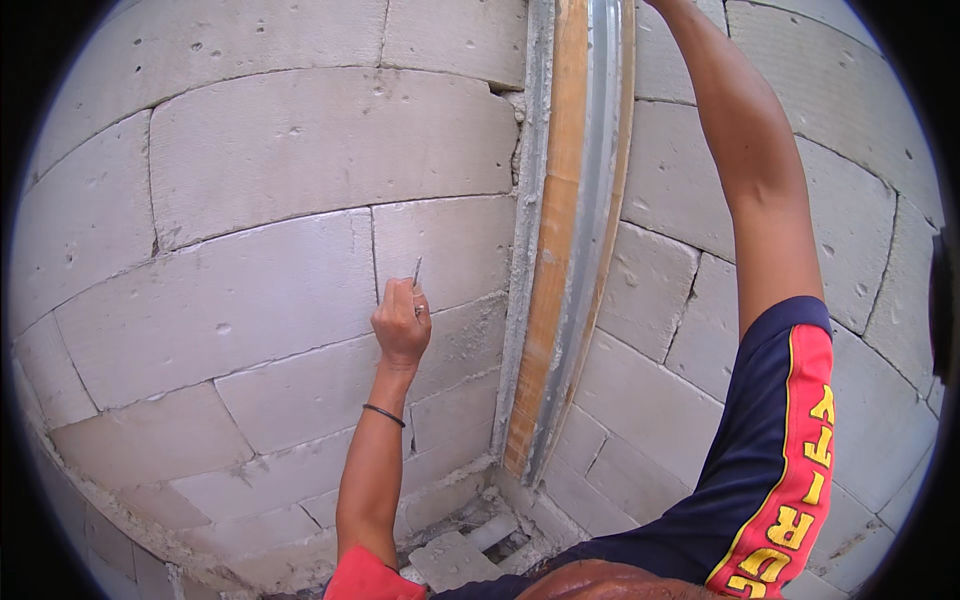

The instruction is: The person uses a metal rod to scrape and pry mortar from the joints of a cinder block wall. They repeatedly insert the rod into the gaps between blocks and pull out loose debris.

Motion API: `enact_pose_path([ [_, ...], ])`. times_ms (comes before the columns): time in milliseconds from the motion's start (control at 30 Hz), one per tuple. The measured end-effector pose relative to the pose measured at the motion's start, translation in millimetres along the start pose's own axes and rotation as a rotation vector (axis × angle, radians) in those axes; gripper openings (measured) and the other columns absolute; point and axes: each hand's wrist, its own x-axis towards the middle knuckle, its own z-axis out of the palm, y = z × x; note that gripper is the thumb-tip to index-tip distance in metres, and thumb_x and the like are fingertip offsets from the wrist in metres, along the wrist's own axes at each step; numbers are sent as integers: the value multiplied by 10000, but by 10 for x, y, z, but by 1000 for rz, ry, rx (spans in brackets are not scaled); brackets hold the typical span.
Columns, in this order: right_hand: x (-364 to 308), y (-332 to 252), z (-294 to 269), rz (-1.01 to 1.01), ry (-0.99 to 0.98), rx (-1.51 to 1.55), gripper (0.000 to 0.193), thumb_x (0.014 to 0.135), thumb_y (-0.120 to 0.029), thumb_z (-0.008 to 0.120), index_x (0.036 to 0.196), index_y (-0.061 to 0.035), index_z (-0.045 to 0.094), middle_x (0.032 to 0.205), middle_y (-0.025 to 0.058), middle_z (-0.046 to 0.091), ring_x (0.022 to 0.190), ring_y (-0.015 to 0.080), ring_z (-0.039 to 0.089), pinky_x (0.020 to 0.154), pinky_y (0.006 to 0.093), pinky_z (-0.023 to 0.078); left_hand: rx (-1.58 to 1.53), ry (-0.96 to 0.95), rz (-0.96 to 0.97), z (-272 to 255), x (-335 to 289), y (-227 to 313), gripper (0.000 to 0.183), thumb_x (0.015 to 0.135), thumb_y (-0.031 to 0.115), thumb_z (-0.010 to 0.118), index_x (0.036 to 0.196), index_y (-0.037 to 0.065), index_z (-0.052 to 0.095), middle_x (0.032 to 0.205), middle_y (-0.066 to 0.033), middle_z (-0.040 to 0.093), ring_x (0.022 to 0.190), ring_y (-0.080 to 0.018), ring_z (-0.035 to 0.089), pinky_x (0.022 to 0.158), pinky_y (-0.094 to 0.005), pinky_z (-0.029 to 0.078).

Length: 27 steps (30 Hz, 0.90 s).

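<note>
My left hand (402, 318) is closed in a fist in front of the block wall (270, 270). A thin grey metal piece, which looks like a nail (417, 269), sticks up from its fingers. Another small bit of metal shows at the side of the fist, though its kind is hard to make out. My right arm (755, 170) stretches up past the upper edge of the view, so its hand is cut off. To the left of that arm, an upright wooden board (551, 250) stands in the wall corner, flanked by a grey metal channel (590, 230).
Pale block walls meet at the corner behind the board, with gaps and crumbled mortar in their joints. At the corner's foot lie a loose block piece (455, 562) and rubble. A dark object (942, 305) stands at the far right rim.
</note>
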Motion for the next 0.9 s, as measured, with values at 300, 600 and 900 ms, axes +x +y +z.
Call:
enact_pose_path([
  [300,379,-76,-154,-55,60,36,283,828,-235,572,1004,-48,691,1040,213,673,1003,369,649,817,449,533,20,-185,-106,-505,-517,174,124,811,1,552,935,0,557,806,-165,542,616,-361,563,510,-435,446],
  [600,-771,-627,185,306,291,300,303,874,-277,526,996,-59,697,969,219,684,949,385,659,799,471,532,99,-373,-1182,-1547,-3138,803,186,936,68,450,922,-32,606,629,-151,532,538,-227,544,537,-378,412],
  [900,-1791,-1316,370,490,318,337,341,919,-373,581,898,-56,706,824,155,712,798,348,704,685,462,551,-662,-95,-1907,-1653,-3203,1129,217,987,248,486,798,141,474,562,51,362,428,-80,336,374,-254,253],
])
